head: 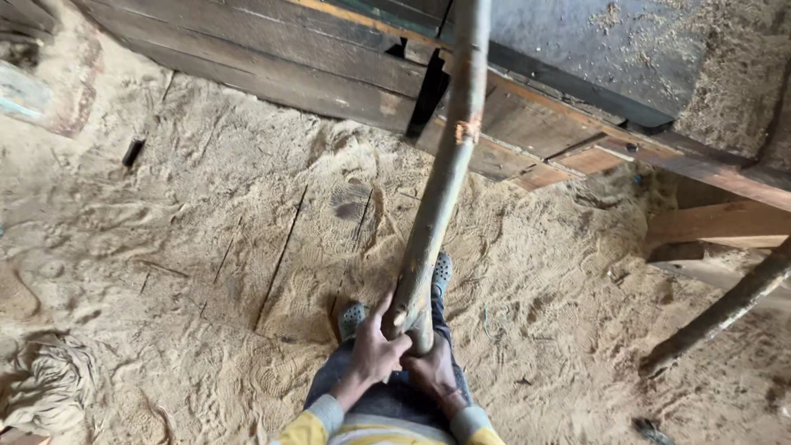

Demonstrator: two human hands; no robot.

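Note:
A long, rough wooden pole [445, 177] slants from the top of the view down to my waist. My left hand [375, 350] wraps around its lower end, fingers closed on the wood. My right hand [432, 371] grips the same end from underneath, partly hidden by the pole. Below the hands I see my grey clogs [354, 317] and dark trousers, standing on sawdust.
Sawdust covers the floor [206, 247]. Dark wooden planks [313, 58] and a sawdust-strewn machine bed [593, 49] run across the top. A second pole [725, 309] leans at the right under wooden beams [717, 222]. A crumpled cloth [49, 387] lies at the lower left.

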